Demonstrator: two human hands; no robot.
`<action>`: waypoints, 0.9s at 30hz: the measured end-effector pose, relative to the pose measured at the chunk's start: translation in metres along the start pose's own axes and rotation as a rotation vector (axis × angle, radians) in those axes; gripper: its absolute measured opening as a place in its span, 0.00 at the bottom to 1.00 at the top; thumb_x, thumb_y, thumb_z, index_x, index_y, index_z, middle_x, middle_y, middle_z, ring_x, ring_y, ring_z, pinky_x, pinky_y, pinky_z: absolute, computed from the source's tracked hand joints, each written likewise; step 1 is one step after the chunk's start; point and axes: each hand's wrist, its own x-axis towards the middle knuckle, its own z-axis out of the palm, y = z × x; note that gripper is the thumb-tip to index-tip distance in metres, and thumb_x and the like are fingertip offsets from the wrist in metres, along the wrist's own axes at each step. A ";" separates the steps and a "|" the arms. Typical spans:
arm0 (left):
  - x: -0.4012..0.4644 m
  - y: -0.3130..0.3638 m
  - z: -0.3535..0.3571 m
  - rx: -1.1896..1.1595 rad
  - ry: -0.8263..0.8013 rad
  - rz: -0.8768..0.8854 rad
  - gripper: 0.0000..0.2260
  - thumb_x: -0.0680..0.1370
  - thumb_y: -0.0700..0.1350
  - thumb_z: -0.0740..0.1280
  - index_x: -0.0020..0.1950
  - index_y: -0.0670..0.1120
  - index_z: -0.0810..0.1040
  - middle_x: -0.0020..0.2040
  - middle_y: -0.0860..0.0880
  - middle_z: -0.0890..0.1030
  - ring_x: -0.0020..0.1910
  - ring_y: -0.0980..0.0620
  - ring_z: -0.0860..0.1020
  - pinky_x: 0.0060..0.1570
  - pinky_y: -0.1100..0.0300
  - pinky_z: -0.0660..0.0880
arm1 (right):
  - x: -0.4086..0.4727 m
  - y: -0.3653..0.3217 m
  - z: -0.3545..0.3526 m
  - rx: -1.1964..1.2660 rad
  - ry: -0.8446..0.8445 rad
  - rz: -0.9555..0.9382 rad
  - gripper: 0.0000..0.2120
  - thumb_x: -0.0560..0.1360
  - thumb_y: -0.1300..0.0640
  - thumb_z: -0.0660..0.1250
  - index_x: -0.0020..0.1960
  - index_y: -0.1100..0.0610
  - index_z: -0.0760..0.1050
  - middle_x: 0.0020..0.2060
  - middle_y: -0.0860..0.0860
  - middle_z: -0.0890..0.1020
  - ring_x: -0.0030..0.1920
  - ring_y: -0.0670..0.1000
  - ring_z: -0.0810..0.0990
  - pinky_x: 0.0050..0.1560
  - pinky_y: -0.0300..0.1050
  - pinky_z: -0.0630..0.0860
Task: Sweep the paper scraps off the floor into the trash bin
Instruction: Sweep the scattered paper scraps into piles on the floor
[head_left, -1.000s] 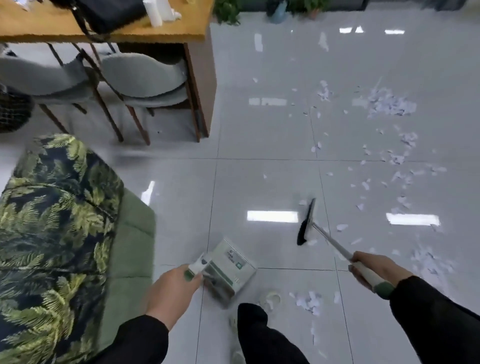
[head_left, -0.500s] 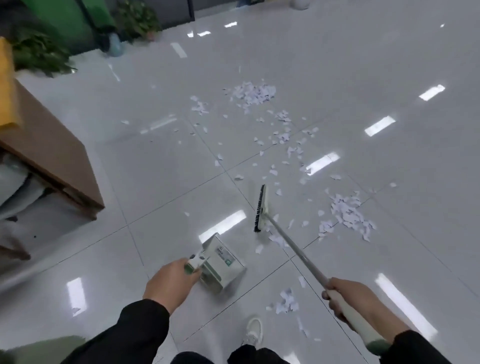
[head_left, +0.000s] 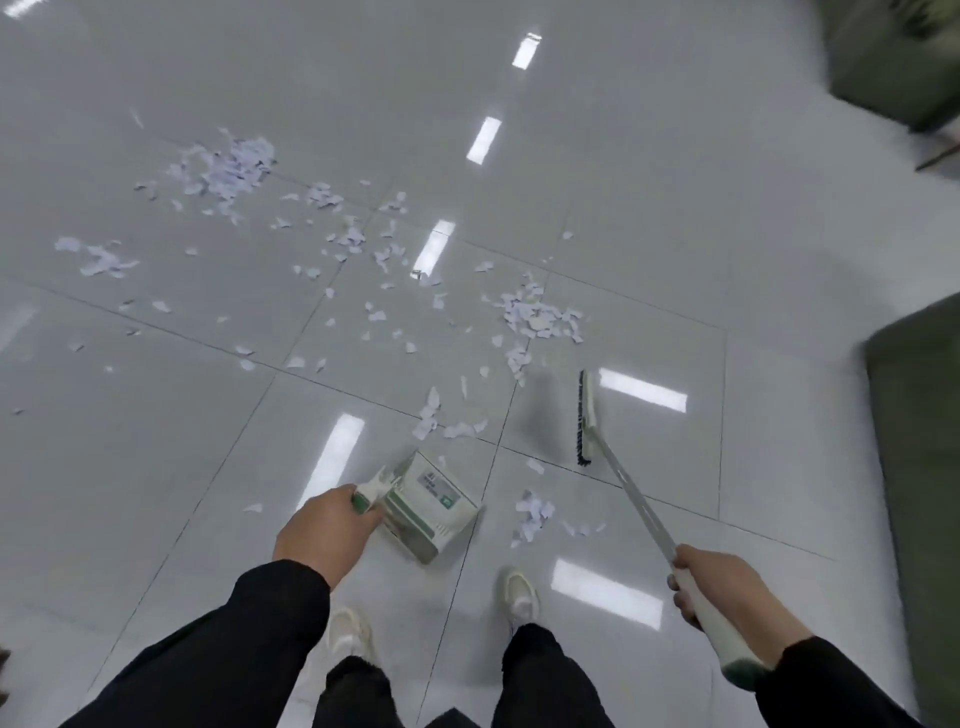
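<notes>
- The right hand (head_left: 727, 587) is the working grip: fingers curled round the pale handle end of the broom (head_left: 628, 493), which slants forward and down to the floor. Held this far back on the shaft, it likely gives reach without stooping.
- The broom's brush head (head_left: 584, 418) stands edge-on beside a ceiling-light reflection, bristles facing left towards the litter (seemingly ready for a leftward stroke).
- The left hand (head_left: 330, 532) is clenched round the green-tipped handle of the dustpan (head_left: 431, 506), which sits low over the floor just ahead of the shoes; whether it touches the tile I cannot tell. Its place between the feet and the litter suits catching whatever is pushed in.
- The paper scraps (head_left: 537, 314) lie ahead: a dense patch just beyond the brush head, a small clump (head_left: 530, 512) just beside the dustpan, and a loose trail running to a far-left pile (head_left: 228, 169).
- No trash bin is in view.
- Dark green furniture (head_left: 919, 441) borders the floor's right edge.
</notes>
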 end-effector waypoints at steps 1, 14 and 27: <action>0.003 0.002 -0.002 0.013 0.013 0.013 0.16 0.80 0.60 0.65 0.38 0.52 0.74 0.36 0.53 0.79 0.36 0.51 0.77 0.36 0.58 0.71 | 0.000 0.006 -0.004 -0.002 0.015 0.006 0.08 0.78 0.63 0.65 0.47 0.69 0.76 0.31 0.60 0.77 0.21 0.53 0.71 0.23 0.39 0.71; 0.050 -0.046 -0.056 0.179 -0.081 0.188 0.16 0.80 0.61 0.65 0.38 0.52 0.74 0.34 0.52 0.78 0.34 0.53 0.75 0.31 0.58 0.67 | -0.008 0.082 0.125 0.165 -0.067 0.262 0.04 0.76 0.68 0.65 0.48 0.69 0.72 0.29 0.61 0.75 0.21 0.54 0.73 0.23 0.42 0.73; 0.064 -0.100 -0.104 0.197 -0.027 0.100 0.15 0.81 0.60 0.64 0.41 0.52 0.76 0.36 0.53 0.79 0.34 0.53 0.76 0.31 0.59 0.67 | -0.058 -0.012 0.278 0.329 -0.419 0.181 0.01 0.78 0.67 0.64 0.48 0.64 0.72 0.30 0.58 0.74 0.22 0.50 0.68 0.21 0.36 0.69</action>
